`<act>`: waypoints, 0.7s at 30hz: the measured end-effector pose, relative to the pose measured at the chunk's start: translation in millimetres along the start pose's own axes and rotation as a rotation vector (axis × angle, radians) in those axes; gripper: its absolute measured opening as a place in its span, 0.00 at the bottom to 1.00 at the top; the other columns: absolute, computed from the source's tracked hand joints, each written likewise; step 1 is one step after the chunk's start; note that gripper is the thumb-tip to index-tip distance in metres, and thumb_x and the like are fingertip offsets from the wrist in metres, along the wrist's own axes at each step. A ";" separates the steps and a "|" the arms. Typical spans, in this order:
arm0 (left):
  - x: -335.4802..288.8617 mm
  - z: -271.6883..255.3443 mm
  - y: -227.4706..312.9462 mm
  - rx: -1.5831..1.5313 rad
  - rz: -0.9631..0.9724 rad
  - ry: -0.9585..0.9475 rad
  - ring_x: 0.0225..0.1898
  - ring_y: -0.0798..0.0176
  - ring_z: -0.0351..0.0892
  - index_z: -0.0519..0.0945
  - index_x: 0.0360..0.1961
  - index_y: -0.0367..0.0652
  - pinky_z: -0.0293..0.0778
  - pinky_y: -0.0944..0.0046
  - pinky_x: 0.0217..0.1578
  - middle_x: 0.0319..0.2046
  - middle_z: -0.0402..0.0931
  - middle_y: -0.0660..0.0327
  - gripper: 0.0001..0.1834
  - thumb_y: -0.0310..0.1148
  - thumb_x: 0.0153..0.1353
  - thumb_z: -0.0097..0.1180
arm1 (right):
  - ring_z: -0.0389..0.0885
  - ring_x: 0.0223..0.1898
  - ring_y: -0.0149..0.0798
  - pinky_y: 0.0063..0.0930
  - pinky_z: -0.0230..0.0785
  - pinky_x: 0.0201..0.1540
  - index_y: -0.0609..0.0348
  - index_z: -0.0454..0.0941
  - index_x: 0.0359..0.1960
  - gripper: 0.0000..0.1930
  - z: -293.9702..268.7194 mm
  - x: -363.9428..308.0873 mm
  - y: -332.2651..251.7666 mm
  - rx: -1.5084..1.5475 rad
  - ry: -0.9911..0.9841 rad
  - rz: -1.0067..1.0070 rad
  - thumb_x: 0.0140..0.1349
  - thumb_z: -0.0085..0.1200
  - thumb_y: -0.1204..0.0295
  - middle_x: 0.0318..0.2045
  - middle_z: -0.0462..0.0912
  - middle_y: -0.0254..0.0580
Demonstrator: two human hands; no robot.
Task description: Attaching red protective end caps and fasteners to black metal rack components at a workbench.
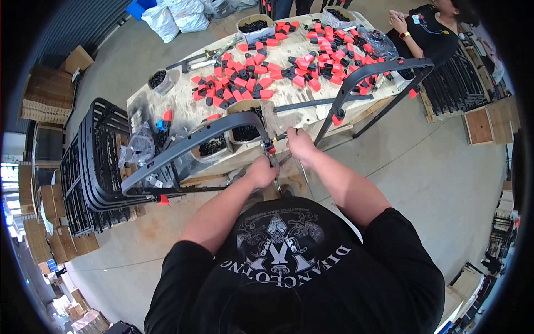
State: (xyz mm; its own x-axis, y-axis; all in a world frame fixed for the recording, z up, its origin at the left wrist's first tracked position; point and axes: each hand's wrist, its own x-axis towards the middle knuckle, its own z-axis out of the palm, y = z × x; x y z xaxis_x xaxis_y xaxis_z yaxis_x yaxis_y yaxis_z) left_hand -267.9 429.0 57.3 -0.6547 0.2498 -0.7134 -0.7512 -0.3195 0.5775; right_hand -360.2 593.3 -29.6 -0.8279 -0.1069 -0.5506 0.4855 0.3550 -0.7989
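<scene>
In front of my chest, my left hand [262, 172] is closed around a slim silver metal tool [273, 159], its exact kind unclear. That tool meets the end of a black bent tubular frame [186, 146], where a small red piece shows. My right hand [301, 143] is closed just right of that end, at a thin dark piece with a yellow mark [281, 137]; what its fingers hold is mostly hidden. A second black bent frame [384, 68] leans across the table's right side. Behind the frame end stands a box of small black parts [245, 133].
Many red-and-black plastic pieces [239, 80] cover the wooden table [183, 103]. More tubs of black parts [256, 26] stand on it. Stacked black frames [92, 161] are at the left. A person [431, 30] stands beyond the right end. Cartons [49, 92] line the left wall.
</scene>
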 end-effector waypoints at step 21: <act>56.1 -47.2 -63.1 1.278 0.238 0.410 0.35 0.56 0.88 0.79 0.39 0.29 0.82 0.56 0.37 0.35 0.84 0.44 0.18 0.36 0.57 0.62 | 0.77 0.31 0.36 0.36 0.72 0.37 0.75 0.76 0.42 0.28 13.7 -18.8 -15.7 -0.120 -0.005 -0.104 0.58 0.69 0.57 0.31 0.82 0.46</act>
State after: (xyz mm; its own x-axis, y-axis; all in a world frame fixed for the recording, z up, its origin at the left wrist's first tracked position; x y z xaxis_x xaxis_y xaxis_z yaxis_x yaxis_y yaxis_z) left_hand -253.3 420.0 -37.9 -0.8745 -0.0504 -0.4824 -0.3240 0.8008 0.5037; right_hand -348.4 577.0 -10.1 -0.8706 -0.1532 -0.4675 0.3597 0.4502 -0.8173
